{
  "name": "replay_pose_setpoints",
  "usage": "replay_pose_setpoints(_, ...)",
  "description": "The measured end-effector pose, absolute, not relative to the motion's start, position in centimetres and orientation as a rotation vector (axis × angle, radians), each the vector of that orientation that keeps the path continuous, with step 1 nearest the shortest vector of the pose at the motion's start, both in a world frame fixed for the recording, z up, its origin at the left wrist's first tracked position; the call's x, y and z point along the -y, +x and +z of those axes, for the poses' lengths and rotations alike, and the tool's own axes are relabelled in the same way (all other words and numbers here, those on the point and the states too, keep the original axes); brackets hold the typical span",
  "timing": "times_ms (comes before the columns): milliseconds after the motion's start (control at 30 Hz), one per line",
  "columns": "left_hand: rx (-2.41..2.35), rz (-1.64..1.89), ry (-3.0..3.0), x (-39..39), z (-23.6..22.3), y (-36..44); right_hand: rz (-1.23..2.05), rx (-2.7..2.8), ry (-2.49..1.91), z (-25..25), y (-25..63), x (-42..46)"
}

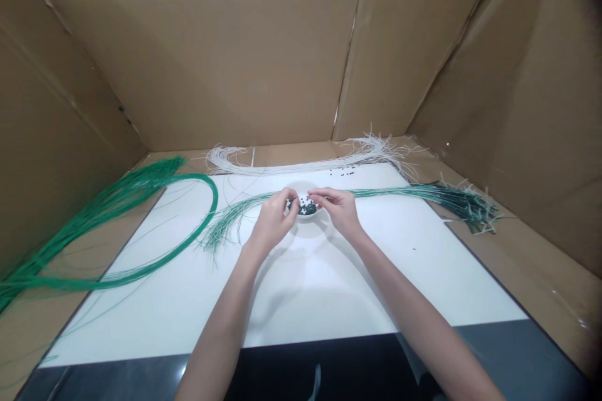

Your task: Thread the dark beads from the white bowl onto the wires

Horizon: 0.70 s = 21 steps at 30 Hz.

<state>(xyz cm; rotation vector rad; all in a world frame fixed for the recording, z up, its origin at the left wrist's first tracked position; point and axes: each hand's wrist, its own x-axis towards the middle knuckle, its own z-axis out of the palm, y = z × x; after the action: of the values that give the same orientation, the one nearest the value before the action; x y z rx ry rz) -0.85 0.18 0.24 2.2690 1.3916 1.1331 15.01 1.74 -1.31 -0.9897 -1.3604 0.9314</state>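
A small white bowl (308, 216) holds many dark beads (308, 207) on the white board. My left hand (276, 216) is at the bowl's left rim, thumb and fingers pinched together. Over the right rim is my right hand (339, 208), its thumb and fingertips also brought together. What either pinch holds, if anything, is too small to make out. A bundle of thin green strands (385, 192) runs crosswise behind the bowl and hands. Its loose left ends fan out beside my left wrist, and its right end carries dark tips.
A thick coil of green strands (212, 200) lies at the left, overhanging the white board (188, 319). White strands (291, 169) stretch along the back. Several dark beads (347, 171) are scattered near them. Cardboard walls (258, 69) stand at the back and both sides.
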Motion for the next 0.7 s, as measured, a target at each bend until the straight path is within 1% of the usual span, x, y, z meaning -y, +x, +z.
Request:
replay_pose_setpoints(167,-1.368,1.125,2.279,-0.16,0.23,-0.88,0.980,1.352,-0.997,-1.47,14.99,-1.91)
replay_pose_setpoints(400,-1.346,1.111,2.301,-0.05,0.35,-0.87,1.130,1.318,-0.949,-1.39,15.18,-2.13)
replay_pose_setpoints(700,-1.322,1.047,2.403,-0.19,0.09,-0.96,1.063,1.423,-0.939,-1.69,15.57,-2.24)
